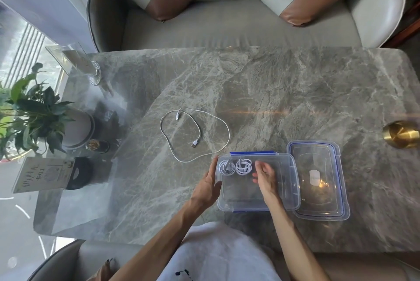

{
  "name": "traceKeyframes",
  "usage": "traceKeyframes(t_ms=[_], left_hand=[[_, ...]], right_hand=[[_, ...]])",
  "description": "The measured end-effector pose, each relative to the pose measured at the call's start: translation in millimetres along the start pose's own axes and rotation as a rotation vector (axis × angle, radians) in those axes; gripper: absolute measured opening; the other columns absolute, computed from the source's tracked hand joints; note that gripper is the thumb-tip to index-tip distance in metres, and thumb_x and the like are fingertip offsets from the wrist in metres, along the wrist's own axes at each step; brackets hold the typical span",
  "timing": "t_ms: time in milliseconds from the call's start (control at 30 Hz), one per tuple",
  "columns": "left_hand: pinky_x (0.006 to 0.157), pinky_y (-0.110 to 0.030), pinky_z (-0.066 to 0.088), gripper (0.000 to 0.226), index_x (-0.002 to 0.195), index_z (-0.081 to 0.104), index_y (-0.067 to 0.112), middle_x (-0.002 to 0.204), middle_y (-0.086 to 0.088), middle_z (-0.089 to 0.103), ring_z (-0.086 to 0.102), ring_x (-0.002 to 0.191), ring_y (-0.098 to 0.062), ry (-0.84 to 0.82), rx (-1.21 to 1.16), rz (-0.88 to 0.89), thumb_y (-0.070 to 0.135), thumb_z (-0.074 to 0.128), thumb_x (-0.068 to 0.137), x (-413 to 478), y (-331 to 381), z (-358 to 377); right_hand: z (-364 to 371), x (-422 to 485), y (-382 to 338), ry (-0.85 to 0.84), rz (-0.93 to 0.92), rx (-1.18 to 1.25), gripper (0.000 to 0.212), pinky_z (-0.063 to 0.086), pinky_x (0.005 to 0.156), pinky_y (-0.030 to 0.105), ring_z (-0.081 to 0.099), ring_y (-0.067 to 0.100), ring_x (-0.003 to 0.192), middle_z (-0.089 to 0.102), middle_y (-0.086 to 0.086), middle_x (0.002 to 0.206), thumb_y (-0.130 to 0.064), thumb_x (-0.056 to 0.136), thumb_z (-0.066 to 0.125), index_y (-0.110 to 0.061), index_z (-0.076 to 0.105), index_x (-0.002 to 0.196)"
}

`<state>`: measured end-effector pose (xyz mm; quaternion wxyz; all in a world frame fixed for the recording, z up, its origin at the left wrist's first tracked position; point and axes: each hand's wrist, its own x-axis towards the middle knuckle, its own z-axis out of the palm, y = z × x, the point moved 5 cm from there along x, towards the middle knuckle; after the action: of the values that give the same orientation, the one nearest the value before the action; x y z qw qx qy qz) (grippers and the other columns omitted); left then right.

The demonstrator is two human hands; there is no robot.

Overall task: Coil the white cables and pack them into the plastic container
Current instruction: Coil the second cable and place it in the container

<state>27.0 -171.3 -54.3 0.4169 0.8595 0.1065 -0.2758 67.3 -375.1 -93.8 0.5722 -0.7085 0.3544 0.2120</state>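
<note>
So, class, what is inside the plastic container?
A left coil and a right coil of white cable, side by side at the far end of the container. The right hand hides part of its floor.

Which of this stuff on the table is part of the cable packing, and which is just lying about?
Part of the job: loose white cable; two coiled cables inside the container; its lid alongside; left hand; right hand.
Lying about: potted plant; glass vase; printed card; brass cup.
</note>
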Motion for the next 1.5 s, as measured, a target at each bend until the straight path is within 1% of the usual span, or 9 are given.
traceKeyframes(t_ms=[267, 400, 500, 633, 800, 1000, 1167, 1333, 1500], left_hand=[[0.098, -0.044, 0.048, 0.080, 0.156, 0.009, 0.023, 0.144, -0.017, 0.041, 0.050, 0.123, -0.034, 0.070, 0.139, 0.054, 0.014, 0.056, 0.092, 1.5, -2.1, -8.8], [0.084, -0.038, 0.050, 0.063, 0.138, 0.048, 0.019, 0.128, -0.009, 0.055, 0.054, 0.107, -0.030, 0.270, 0.512, 0.253, 0.006, 0.065, 0.078, -3.3, 25.7, -8.0], [0.072, -0.035, 0.050, 0.042, 0.109, 0.070, 0.016, 0.102, -0.003, 0.068, 0.061, 0.090, -0.027, 0.215, 0.617, 0.421, -0.001, 0.072, 0.070, 6.1, 49.3, 4.8], [0.087, -0.039, 0.045, 0.041, 0.125, 0.059, 0.009, 0.118, -0.013, 0.062, 0.053, 0.109, -0.031, 0.017, 0.511, 0.355, -0.003, 0.047, 0.087, 34.3, 65.7, 23.7], [0.097, -0.042, 0.048, 0.041, 0.137, 0.046, 0.004, 0.126, -0.019, 0.061, 0.059, 0.114, -0.034, -0.121, 0.503, 0.219, 0.006, 0.049, 0.096, 61.2, 79.0, 46.5], [0.072, -0.020, 0.042, 0.026, 0.119, 0.062, 0.008, 0.111, -0.015, 0.071, 0.067, 0.102, -0.031, -0.096, 0.160, 0.044, 0.019, 0.056, 0.097, 71.0, 90.3, 55.2], [0.073, -0.031, 0.051, 0.013, 0.100, 0.068, 0.001, 0.088, -0.016, 0.071, 0.067, 0.081, -0.026, -0.015, -0.166, 0.035, 0.011, 0.065, 0.091, 62.7, 105.2, 46.2], [0.068, -0.027, 0.060, 0.001, 0.093, 0.060, 0.003, 0.083, -0.014, 0.071, 0.070, 0.072, -0.017, 0.030, -0.665, -0.056, 0.004, 0.061, 0.093, 39.7, 107.3, 30.0], [0.059, -0.017, 0.054, 0.009, 0.098, 0.057, -0.004, 0.081, -0.013, 0.069, 0.068, 0.068, -0.014, 0.091, -0.736, -0.081, 0.005, 0.057, 0.095, 27.3, 102.8, 11.3]], right_hand=[[5.0, 2.3, 0.8, -0.104, 0.059, -0.038, 0.036, 0.056, 0.068, 0.031, 0.063, 0.017, 0.082, 0.066, 0.004, 0.107, -0.031, 0.095, 0.063, -0.011, 0.059, 0.124], [15.8, 2.6, 11.2, -0.150, 0.195, 0.039, 0.036, 0.059, 0.063, 0.030, 0.062, 0.017, 0.071, 0.063, 0.012, 0.109, -0.007, 0.094, 0.063, -0.007, 0.053, 0.129], [19.3, 3.8, 14.6, -0.104, 0.237, 0.113, 0.038, 0.058, 0.064, 0.029, 0.062, 0.021, 0.074, 0.061, 0.016, 0.109, 0.006, 0.092, 0.060, -0.001, 0.053, 0.129], [23.5, 5.9, 15.7, -0.077, 0.279, 0.191, 0.033, 0.059, 0.073, 0.034, 0.065, 0.027, 0.091, 0.067, 0.023, 0.109, 0.006, 0.085, 0.069, 0.001, 0.065, 0.117], [9.0, 8.7, 23.2, -0.056, 0.323, 0.222, 0.036, 0.055, 0.092, 0.044, 0.062, 0.041, 0.113, 0.063, 0.029, 0.120, 0.010, 0.084, 0.067, 0.005, 0.060, 0.119], [-28.6, 0.0, 7.3, -0.124, 0.149, 0.198, 0.030, 0.059, 0.080, 0.031, 0.066, 0.029, 0.095, 0.068, 0.025, 0.109, 0.009, 0.089, 0.062, 0.007, 0.063, 0.119], [-60.4, -20.3, -29.2, -0.051, -0.162, 0.165, 0.021, 0.056, 0.071, 0.024, 0.067, 0.019, 0.079, 0.072, 0.015, 0.097, 0.004, 0.091, 0.061, -0.011, 0.070, 0.102], [-47.2, -32.1, -53.0, -0.067, -0.309, 0.070, 0.019, 0.054, 0.083, 0.030, 0.068, 0.010, 0.088, 0.073, -0.005, 0.096, -0.010, 0.096, 0.058, -0.017, 0.072, 0.106], [-26.9, -36.7, -58.1, -0.114, -0.243, 0.085, 0.022, 0.061, 0.080, 0.033, 0.071, 0.021, 0.099, 0.074, 0.002, 0.106, -0.014, 0.097, 0.055, -0.025, 0.071, 0.107]])
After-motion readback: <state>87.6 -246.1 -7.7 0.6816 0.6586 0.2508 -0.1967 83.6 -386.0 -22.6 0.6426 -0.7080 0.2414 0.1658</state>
